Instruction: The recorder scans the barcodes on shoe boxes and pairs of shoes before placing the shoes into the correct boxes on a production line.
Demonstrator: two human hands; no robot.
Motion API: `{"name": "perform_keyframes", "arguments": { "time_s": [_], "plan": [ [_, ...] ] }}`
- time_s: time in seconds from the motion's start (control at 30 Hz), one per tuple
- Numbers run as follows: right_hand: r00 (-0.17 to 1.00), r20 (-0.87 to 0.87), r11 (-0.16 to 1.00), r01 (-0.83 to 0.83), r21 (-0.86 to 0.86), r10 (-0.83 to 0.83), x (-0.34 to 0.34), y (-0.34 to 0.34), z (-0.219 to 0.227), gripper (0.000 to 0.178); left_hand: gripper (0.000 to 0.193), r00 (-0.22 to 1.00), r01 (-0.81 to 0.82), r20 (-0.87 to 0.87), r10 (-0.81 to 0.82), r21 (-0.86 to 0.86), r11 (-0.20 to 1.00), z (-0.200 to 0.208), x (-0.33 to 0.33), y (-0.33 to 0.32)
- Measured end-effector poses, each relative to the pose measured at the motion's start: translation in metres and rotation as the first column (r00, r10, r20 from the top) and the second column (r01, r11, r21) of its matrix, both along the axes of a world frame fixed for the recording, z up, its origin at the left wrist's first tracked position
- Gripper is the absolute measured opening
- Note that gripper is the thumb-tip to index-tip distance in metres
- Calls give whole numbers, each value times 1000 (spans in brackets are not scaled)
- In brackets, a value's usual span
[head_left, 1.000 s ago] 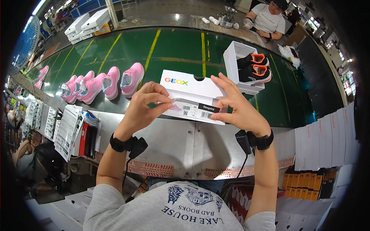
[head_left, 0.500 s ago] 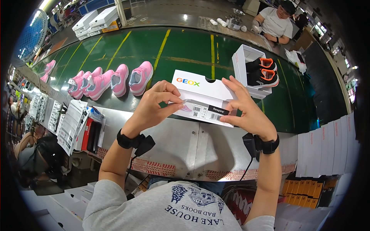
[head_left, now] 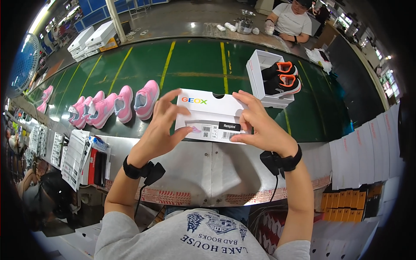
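White cardboard shoebox (head_left: 209, 111) sitting at green conveyor belt (head_left: 195, 65) edge; left hand (head_left: 161, 120) standing wide, right hand (head_left: 265, 125) gripping right end. Likely handling light, stiff (contents hidden); ends offering firmest hold.

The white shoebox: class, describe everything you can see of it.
The white shoebox looks like cardboard: multicoloured lettering, notched far edge, near-side label with codes, black patch and pink shoe. It spans left to right at the green table's near edge, left hand at its left end, right hand gripping its right.
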State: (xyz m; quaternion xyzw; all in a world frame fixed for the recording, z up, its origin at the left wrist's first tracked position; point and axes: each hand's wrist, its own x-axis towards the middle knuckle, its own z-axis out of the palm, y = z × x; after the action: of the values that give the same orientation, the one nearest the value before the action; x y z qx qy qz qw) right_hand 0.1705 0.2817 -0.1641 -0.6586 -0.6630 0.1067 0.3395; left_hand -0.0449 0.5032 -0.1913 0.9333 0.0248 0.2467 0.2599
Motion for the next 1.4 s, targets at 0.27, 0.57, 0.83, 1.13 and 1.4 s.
{"name": "perform_keyframes", "arguments": {
  "time_s": [0.27,0.57,0.83,1.13,1.4],
  "plan": [
    [919,159,921,324,217,-361,-21,3,-18,23,72,993,119,36,-114,-290,950,-13,30,11],
    [812,372,889,370,269,-451,-123,54,-66,76,49,996,91,33,-85,-392,915,-28,46,8],
    [643,510,797,582,161,-572,-77,-34,-53,75,48,994,94,-11,-107,-385,918,-19,56,3],
    [562,704,886,407,220,-433,-25,-30,0,72,68,976,199,148,-161,-298,933,-30,54,-42],
    [541,738,889,422,176,-403,-32,-37,-4,76,89,940,280,293,-175,-370,886,-61,36,-68]
  ]
}}
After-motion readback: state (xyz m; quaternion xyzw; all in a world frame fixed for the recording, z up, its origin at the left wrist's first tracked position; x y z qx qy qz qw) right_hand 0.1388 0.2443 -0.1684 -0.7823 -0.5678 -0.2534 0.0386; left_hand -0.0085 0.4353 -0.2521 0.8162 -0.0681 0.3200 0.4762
